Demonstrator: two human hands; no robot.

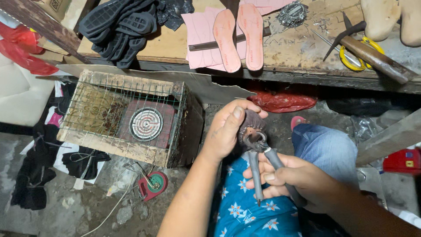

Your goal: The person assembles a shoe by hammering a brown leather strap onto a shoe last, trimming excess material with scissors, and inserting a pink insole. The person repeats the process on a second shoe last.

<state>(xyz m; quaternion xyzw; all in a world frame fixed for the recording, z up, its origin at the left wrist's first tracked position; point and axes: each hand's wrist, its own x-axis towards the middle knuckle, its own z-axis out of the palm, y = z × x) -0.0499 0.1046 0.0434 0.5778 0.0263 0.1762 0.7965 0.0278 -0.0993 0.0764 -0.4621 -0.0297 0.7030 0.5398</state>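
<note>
Lasting step under way, by the look of it: the left hand (228, 129) is gripping a brown shoe upper (251, 125) over the lap, fingers wrapped around its toe. The right hand (289, 180), fingers clamped on the grey handles, is holding pincers (263, 153) whose head is biting the upper's edge. Next move probably calls for a steady pull; both forearms are angling in from below.

pink insoles (239, 37), blue flowered cloth (254, 210).
</note>
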